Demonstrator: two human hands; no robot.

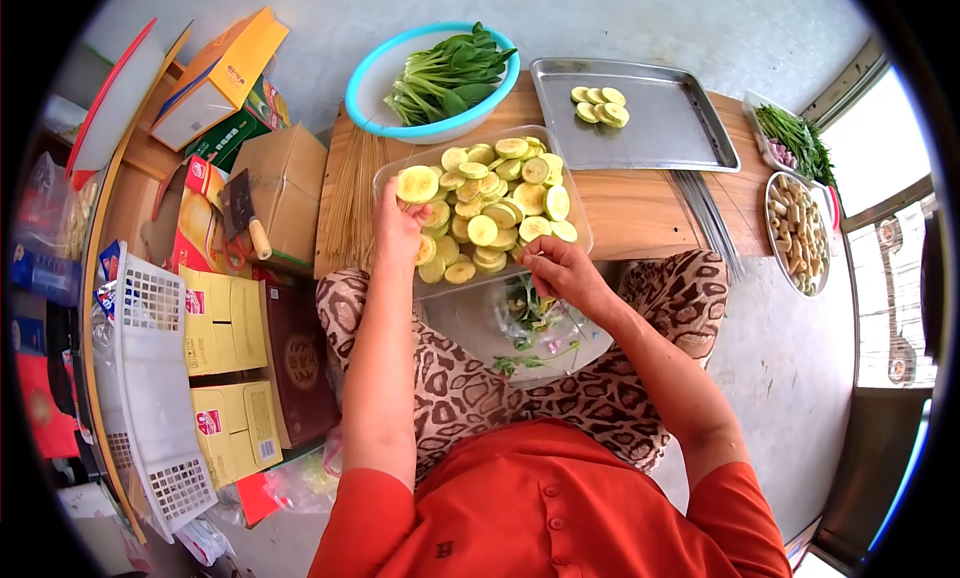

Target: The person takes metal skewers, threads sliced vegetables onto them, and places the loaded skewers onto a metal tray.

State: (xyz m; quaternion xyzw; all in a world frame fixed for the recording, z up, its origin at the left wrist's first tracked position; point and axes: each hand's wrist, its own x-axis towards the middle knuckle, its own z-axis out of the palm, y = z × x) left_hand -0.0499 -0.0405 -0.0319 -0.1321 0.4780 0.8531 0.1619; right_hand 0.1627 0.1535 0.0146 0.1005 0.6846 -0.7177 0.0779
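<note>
A clear plastic tray (pixel 585 240) heaped with round, pale green and yellow zucchini slices (pixel 484 230) lies at the front edge of the wooden table. At its left side my left hand (pixel 398 223) holds a zucchini slice (pixel 417 184) upright between its fingers. My right hand (pixel 566 271) is at the tray's front right edge with fingers pinched together; whether anything is between them is too small to tell. Behind and to the right, a metal tray (pixel 655 146) holds several slices. Several wooden skewers (pixel 352 193) lie left of the clear tray, and metal skewers (pixel 703 210) lie to its right.
A blue-rimmed bowl (pixel 365 108) of leafy greens stands at the back. Skewered food fills a plate (pixel 770 213) at the right, near a tray of green stalks (pixel 795 138). Boxes (pixel 225 323) and a knife (pixel 243 203) are at the left. A scraps bin (pixel 595 346) sits between my legs.
</note>
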